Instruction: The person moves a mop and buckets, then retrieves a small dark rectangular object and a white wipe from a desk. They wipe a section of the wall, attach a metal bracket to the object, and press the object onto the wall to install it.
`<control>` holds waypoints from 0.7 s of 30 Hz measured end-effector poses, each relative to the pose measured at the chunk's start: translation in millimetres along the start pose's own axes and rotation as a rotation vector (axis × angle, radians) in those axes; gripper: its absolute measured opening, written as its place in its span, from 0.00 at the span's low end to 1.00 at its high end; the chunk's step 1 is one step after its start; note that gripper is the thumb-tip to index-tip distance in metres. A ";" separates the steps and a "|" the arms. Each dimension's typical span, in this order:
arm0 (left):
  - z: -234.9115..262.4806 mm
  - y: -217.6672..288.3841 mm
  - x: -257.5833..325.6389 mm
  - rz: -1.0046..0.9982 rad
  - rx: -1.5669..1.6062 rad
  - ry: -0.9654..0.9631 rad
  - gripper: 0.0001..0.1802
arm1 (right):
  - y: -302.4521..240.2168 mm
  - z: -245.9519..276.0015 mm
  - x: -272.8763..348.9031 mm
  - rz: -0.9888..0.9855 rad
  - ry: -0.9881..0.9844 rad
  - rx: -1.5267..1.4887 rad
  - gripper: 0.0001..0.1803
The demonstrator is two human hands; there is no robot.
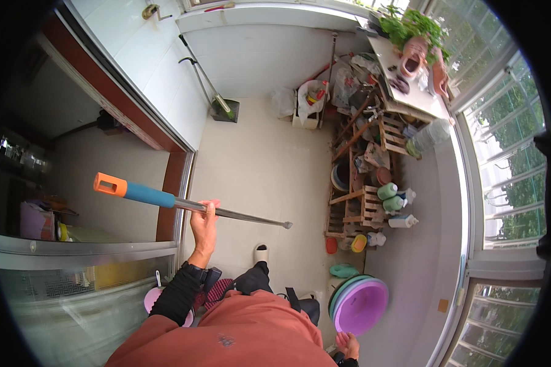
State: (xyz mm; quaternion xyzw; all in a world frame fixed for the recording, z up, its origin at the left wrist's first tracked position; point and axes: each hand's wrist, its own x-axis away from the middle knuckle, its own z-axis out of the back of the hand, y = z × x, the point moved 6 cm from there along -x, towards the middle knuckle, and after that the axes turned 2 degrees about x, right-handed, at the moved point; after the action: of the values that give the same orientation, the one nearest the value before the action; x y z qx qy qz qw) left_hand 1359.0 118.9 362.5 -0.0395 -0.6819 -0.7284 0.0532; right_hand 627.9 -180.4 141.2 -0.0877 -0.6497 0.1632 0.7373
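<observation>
Right grip [349,347]: low, by rim of purple basin [362,307]; contact and finger closure, can't tell.
Basin: tilted, nested with green ones, on person's right.
Left grip [204,231]: wrapped round pole, thumb and fingers closed on it.
Pole [248,216]: in left grip, ahead of body; metal shaft, slants slightly down to the right in view.
Handle [134,191]: orange and blue, left of the hand; orange end has a slot.
Shoe [261,252]: pale, on floor [269,153], below pole tip.
Rack [371,208]: wooden, cluttered, right side; green bottles [392,202] beside it.
Dustpan [226,111]: dark, far left corner, by wall.
Plant [410,27]: leafy, far right, near window.
</observation>
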 end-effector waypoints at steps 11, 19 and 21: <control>29.0 18.4 -83.4 0.084 0.157 0.156 0.13 | -102.8 -179.9 22.9 0.000 -0.016 0.177 0.23; 10.3 38.5 -153.5 0.135 0.254 0.288 0.14 | -254.6 -373.4 -44.3 0.118 -0.100 0.352 0.15; -1.9 51.8 -174.6 0.110 0.211 0.277 0.13 | -300.4 -460.0 -41.8 0.176 -0.226 0.429 0.11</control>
State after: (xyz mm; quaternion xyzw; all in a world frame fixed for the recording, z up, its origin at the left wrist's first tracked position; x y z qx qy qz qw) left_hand 1538.9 117.8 390.9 0.0298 -0.7376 -0.6472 0.1903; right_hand 1115.5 -437.0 140.3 0.0332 -0.6683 0.3696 0.6447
